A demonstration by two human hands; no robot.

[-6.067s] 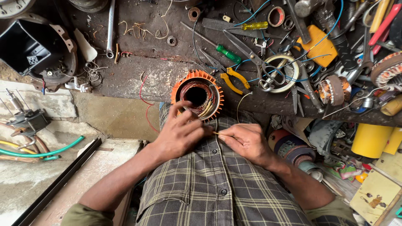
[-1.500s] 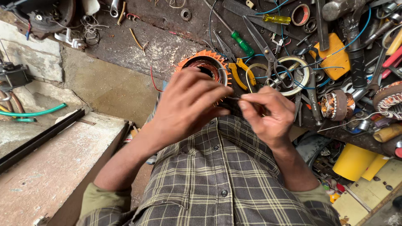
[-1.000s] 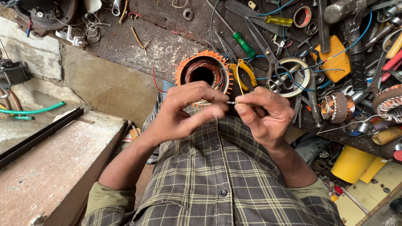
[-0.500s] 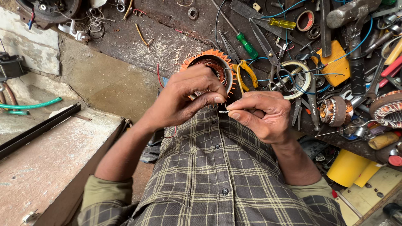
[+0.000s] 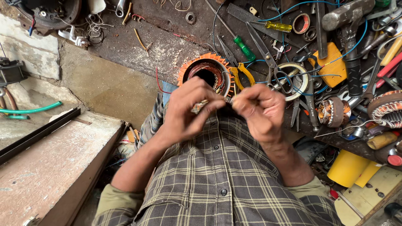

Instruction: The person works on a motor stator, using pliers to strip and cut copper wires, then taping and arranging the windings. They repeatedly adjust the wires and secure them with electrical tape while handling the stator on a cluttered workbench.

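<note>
Wire (image 5: pixel 228 100), thin and partly hidden, is pinched between the fingertips of the left hand (image 5: pixel 188 109) and right hand (image 5: pixel 259 111), each grip pressed together on it, just before the stator (image 5: pixel 207 75) at the surface's near edge, so the strand stays taut above the lap.

You have 1 view only, from the camera on your head. It looks steeply down over your chest and checked shirt (image 5: pixel 234 184), close on your left hand (image 5: pixel 186 111) and right hand (image 5: pixel 259 111). The workbench (image 5: pixel 167 46) fills the top and right of the picture; a wooden board (image 5: pixel 46 167) lies lower left.
</note>
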